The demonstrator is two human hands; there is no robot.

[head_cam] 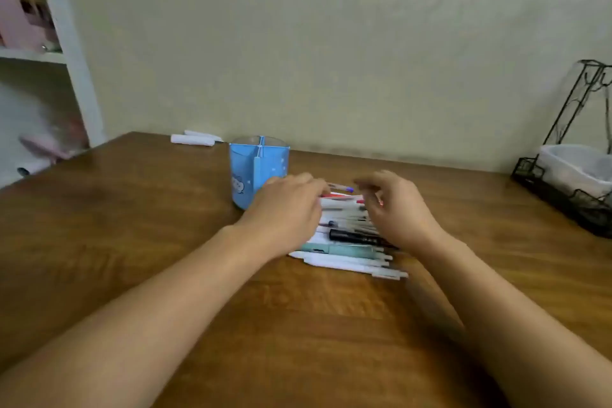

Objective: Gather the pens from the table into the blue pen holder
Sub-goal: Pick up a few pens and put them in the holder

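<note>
On the brown wooden bench [132, 242] a row of pens [347, 235] lies side by side near the middle, their lengths running left to right, stacked from near to far: white ones nearest, then a pale teal one, a black marker [354, 237], more white and clear ones, a red one, and at the far end a pen with a purple tip [347, 189]. The left hand [284, 209] rests palm down over the left ends of the pens, fingers loosely curved and together; whether it pinches any pen cannot be told, since the fingertips are blurred. The right hand [394, 205] hovers at the right ends of the pens, fingers bent and slightly spread, also blurred, with no pen clearly gripped. The blue pen holder [256, 169] stands upright just beyond and to the left of the pens, partly behind the left hand; its white dividers split it into compartments, and no pens show inside. Far left on the bench, by the wall, lie two white capped objects [193, 138]. At the far right stands a black wire rack [569, 195] holding a clear plastic container [573, 166]. A white shelf [33, 55] stands at the far left.
</note>
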